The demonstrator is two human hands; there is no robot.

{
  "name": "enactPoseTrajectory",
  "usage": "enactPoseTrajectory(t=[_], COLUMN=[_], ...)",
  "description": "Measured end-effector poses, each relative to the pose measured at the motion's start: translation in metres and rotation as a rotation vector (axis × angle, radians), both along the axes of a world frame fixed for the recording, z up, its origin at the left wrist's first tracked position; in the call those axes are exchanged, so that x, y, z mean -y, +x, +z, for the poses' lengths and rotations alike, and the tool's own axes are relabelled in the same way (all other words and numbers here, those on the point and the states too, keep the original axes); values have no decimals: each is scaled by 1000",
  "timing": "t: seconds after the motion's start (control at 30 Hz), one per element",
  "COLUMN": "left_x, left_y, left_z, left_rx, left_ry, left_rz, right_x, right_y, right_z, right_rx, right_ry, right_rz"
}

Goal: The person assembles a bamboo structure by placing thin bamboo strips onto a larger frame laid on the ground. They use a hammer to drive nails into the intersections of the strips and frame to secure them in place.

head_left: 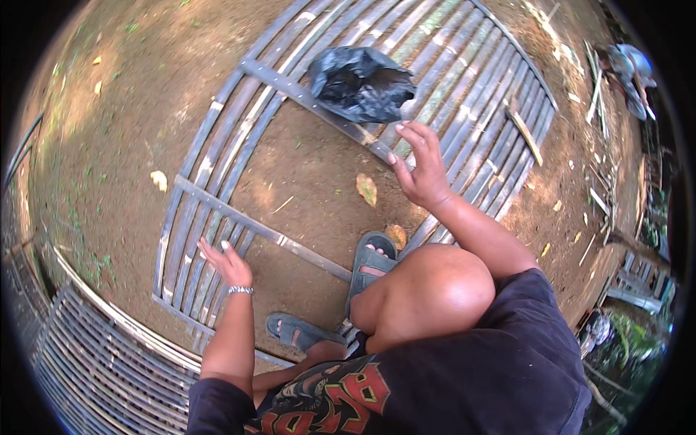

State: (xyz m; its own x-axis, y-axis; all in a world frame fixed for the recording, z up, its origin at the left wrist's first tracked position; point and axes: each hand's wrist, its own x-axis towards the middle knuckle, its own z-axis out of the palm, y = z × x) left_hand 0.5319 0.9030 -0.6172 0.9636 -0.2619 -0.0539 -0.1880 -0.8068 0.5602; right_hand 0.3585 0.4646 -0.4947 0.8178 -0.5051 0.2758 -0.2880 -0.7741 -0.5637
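One right hand [423, 172] of mine, digits parted, two o'clock, left hand [232, 270] likewise, eight o'clock, black bag [355, 83], twelve o'clock, on slatted frame [286, 87], apparently bamboo

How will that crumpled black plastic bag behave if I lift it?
The crumpled black plastic bag would probably sag, given its thin-looking, creased walls. Its gaping mouth means anything inside might spill. Its glossy sheen suggests it may feel slippery.
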Motion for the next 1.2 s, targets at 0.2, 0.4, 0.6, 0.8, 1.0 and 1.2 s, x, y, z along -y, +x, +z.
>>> enactPoseTrajectory(t=[0.2,0.4,0.6,0.8,1.0,1.2], left_x=[34,39,-40,-90,-75,31], left_y=[-53,9,109,88,49,75], left_z=[29,32,50,106,145,127], left_rx=[-170,-92,-30,-224,-452,-229], left_ry=[205,172,320,515,615,432], left_rz=[-345,-279,-36,75,0,-88], right_x=[50,188,265,297,333,324], right_y=[-73,-129,-154,-160,-172,-163], right_z=[-71,-69,-61,-72,-90,-88], right_rx=[-228,-668,-888,-1021,-996,-1147], right_ry=[85,39,197,308,354,145], right_rz=[-545,-901,-1077,-1001,-1035,-1013])
